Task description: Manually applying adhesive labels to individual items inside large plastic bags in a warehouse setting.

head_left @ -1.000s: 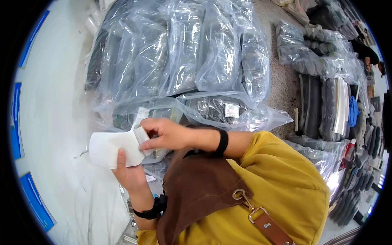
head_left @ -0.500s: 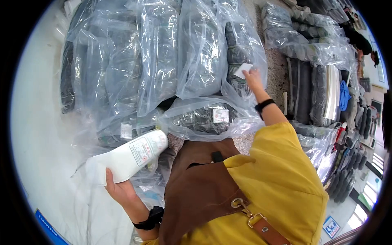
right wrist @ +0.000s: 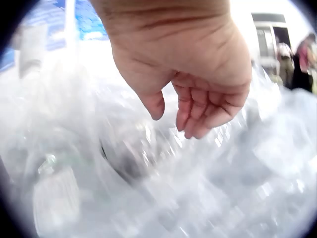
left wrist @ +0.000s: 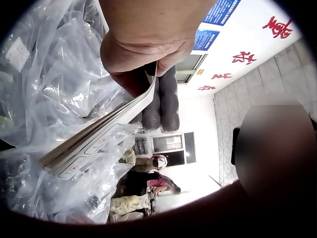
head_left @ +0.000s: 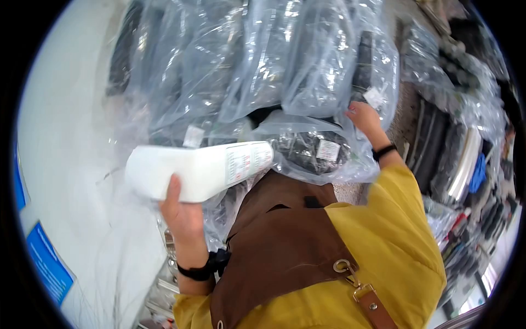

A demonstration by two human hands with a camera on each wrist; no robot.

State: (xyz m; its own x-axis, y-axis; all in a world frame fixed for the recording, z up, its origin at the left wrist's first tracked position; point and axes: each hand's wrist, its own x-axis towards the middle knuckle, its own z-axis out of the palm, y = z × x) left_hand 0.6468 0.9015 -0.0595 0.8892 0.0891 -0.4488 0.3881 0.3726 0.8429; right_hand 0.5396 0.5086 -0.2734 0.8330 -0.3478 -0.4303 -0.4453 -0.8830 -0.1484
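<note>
My left hand point(head_left: 183, 216) grips a stack of white printed paper labels point(head_left: 186, 170), thumb on top and fingers under it. The stack bends toward its far end, where red and green print shows. In the left wrist view the layered edges of the labels point(left wrist: 106, 124) are visible. My right hand point(head_left: 366, 118), its fingers loosely curled with nothing between them, hovers close over the clear plastic bags at the right. Just beyond it a single white label point(head_left: 375, 97) lies on the rightmost bag point(head_left: 378, 66). In the right wrist view the hand point(right wrist: 183, 74) is above blurred plastic.
Large clear bags point(head_left: 263, 60) packed with dark goods lie side by side ahead. Across their near end lies another bag point(head_left: 307, 148) bearing a white label point(head_left: 328, 150). One more label point(head_left: 193, 136) is at the left. Wrapped dark bundles point(head_left: 424, 140) stand farther right; people point(left wrist: 161, 183) are in the background.
My right hand left the stack, carried one label to the rightmost bag, let go of it there and drew back a little. The left hand kept the stack, now with its printed end showing.
</note>
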